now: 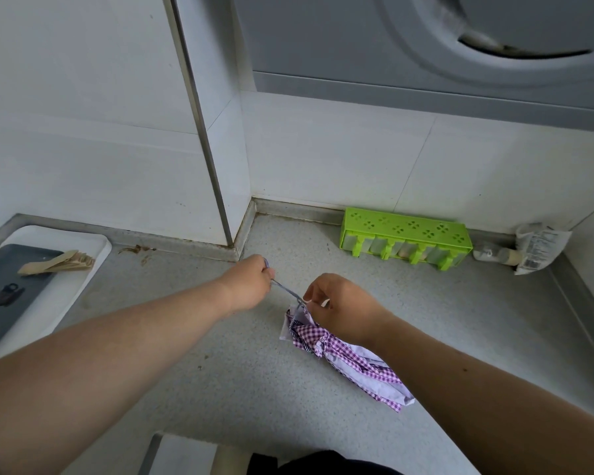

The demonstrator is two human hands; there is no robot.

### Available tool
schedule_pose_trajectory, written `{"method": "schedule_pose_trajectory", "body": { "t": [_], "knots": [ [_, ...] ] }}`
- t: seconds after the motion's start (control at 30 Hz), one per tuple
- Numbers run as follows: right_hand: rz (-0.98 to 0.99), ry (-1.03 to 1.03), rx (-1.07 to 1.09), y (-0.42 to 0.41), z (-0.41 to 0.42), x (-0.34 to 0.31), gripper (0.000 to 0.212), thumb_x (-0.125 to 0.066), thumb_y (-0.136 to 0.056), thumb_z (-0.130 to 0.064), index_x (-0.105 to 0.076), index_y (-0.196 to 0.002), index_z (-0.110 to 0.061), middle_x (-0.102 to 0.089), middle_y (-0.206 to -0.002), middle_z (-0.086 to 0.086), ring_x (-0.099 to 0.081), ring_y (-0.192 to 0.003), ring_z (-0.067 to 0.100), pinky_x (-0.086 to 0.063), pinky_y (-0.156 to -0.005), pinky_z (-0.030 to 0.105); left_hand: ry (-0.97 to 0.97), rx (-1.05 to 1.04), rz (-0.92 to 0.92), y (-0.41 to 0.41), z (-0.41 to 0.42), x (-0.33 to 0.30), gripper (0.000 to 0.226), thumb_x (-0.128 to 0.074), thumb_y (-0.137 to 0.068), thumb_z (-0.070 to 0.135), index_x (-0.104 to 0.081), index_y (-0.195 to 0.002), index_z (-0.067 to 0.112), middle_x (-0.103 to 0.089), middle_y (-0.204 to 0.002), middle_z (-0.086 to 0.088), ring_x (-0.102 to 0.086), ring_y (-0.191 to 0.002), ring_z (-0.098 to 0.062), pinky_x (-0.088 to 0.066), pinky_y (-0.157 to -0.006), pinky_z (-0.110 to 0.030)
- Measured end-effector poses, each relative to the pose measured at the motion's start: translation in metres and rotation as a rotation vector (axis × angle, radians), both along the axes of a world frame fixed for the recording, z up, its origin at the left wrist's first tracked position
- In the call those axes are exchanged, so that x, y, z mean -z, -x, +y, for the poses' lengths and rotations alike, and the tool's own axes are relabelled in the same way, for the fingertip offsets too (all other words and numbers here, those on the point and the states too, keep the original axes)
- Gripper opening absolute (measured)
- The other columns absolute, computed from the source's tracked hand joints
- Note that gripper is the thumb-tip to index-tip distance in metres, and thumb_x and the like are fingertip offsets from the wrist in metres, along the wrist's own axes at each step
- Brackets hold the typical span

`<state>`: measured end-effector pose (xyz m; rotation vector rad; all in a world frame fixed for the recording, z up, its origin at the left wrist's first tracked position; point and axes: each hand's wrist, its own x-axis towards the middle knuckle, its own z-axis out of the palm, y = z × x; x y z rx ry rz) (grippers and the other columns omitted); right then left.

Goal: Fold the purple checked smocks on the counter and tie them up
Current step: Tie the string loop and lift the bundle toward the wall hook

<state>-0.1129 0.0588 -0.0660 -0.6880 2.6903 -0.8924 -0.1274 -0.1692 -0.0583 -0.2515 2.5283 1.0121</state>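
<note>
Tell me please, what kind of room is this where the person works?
Probably a home kitchen. A speckled counter runs along white tiled walls, a grey range hood seems to hang above, and a green ice-pop mould stands at the back beside a food packet.

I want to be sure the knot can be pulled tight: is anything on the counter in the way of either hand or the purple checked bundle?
Nothing visible is. The left hand pulls a thin purple tie strap taut; the right hand pinches it at the folded purple checked smock bundle. The green perforated plastic rack and white tray lie well apart.
</note>
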Motion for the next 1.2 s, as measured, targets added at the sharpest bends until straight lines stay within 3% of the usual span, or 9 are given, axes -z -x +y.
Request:
{"method": "schedule_pose_trajectory", "body": {
  "t": [0.1,0.17,0.3,0.43,0.53,0.77,0.9,1.07,1.2],
  "knots": [
    [-0.042,-0.058,-0.051,0.001,-0.001,-0.001,0.015,-0.063,-0.095,-0.024,-0.069,-0.104,-0.014,-0.054,-0.092,-0.026,-0.054,-0.079,-0.01,-0.04,-0.069,0.014,0.043,-0.043,0.081,0.001,-0.005,-0.001,0.022,-0.037,-0.112,0.026,-0.051,-0.106,0.01,-0.063,-0.112,-0.015,-0.056,-0.086,-0.02,-0.044,-0.07,-0.036],
    [-0.066,-0.079,-0.083,0.0,-0.002,-0.003,0.021,-0.063,-0.093,-0.022,-0.07,-0.112,-0.014,-0.056,-0.093,-0.024,-0.056,-0.082,-0.006,-0.044,-0.074,0.019,0.025,-0.083,0.134,0.0,-0.003,-0.002,0.022,-0.035,-0.113,0.025,-0.05,-0.106,0.011,-0.065,-0.109,-0.017,-0.059,-0.085,-0.02,-0.046,-0.069,-0.036],
    [-0.114,-0.114,-0.124,-0.001,0.0,-0.006,0.01,-0.062,-0.094,-0.024,-0.061,-0.093,-0.014,-0.064,-0.13,-0.008,-0.062,-0.113,0.014,-0.051,-0.093,0.034,-0.187,-0.129,0.134,-0.006,0.009,-0.01,0.02,-0.037,-0.113,0.024,-0.051,-0.106,0.012,-0.071,-0.099,-0.012,-0.069,-0.083,-0.02,-0.059,-0.067,-0.033],
    [-0.237,-0.093,-0.081,0.0,-0.008,-0.007,0.012,-0.053,-0.102,-0.031,-0.054,-0.097,-0.02,-0.067,-0.099,0.003,-0.061,-0.091,0.024,-0.05,-0.082,0.042,-0.359,-0.119,0.128,-0.007,0.019,-0.023,0.02,-0.04,-0.113,0.025,-0.053,-0.109,0.01,-0.072,-0.1,-0.012,-0.073,-0.09,-0.022,-0.065,-0.075,-0.037],
    [-0.213,-0.007,-0.087,-0.002,-0.016,-0.008,0.017,-0.061,-0.097,-0.036,-0.052,-0.098,-0.022,-0.066,-0.096,-0.001,-0.063,-0.088,0.022,-0.051,-0.078,0.041,-0.4,-0.089,0.134,-0.006,0.023,-0.032,0.02,-0.041,-0.113,0.025,-0.054,-0.106,0.011,-0.071,-0.097,-0.011,-0.072,-0.092,-0.023,-0.065,-0.084,-0.045],
    [-0.281,0.317,0.059,0.011,-0.014,-0.031,0.022,-0.069,-0.089,-0.005,-0.055,-0.098,-0.021,-0.067,-0.079,0.004,-0.059,-0.065,0.012,-0.049,-0.063,0.034,-0.477,-0.154,0.186,-0.005,0.029,-0.063,0.019,-0.044,-0.113,0.023,-0.058,-0.109,0.01,-0.076,-0.097,-0.008,-0.072,-0.09,-0.023,-0.064,-0.085,-0.043],
    [-0.378,0.56,0.225,0.019,-0.011,-0.055,0.013,-0.066,-0.094,-0.001,-0.066,-0.1,-0.013,-0.073,-0.079,0.01,-0.064,-0.068,0.019,-0.054,-0.067,0.036,-0.387,-0.14,0.273,-0.015,0.029,-0.08,0.018,-0.05,-0.11,0.034,-0.06,-0.121,0.024,-0.077,-0.1,0.0,-0.073,-0.088,-0.021,-0.062,-0.076,-0.034],
    [-0.344,0.736,0.263,0.026,-0.004,-0.092,0.018,-0.066,-0.096,-0.004,-0.077,-0.094,-0.018,-0.078,-0.087,0.01,-0.068,-0.076,0.019,-0.059,-0.086,0.039,-0.082,-0.034,0.405,-0.03,0.041,-0.092,0.004,-0.063,-0.096,0.034,-0.065,-0.095,0.03,-0.07,-0.096,0.007,-0.067,-0.091,-0.01,-0.055,-0.081,-0.037],
    [-0.303,0.805,0.205,0.02,-0.001,-0.122,0.023,-0.063,-0.096,-0.001,-0.081,-0.092,-0.015,-0.079,-0.093,0.013,-0.071,-0.084,0.019,-0.06,-0.09,0.042,0.067,0.044,0.407,-0.035,0.057,-0.095,0.043,-0.064,-0.079,0.066,-0.066,-0.115,0.044,-0.067,-0.114,0.02,-0.065,-0.107,-0.002,-0.057,-0.093,-0.038]
  ]
}}
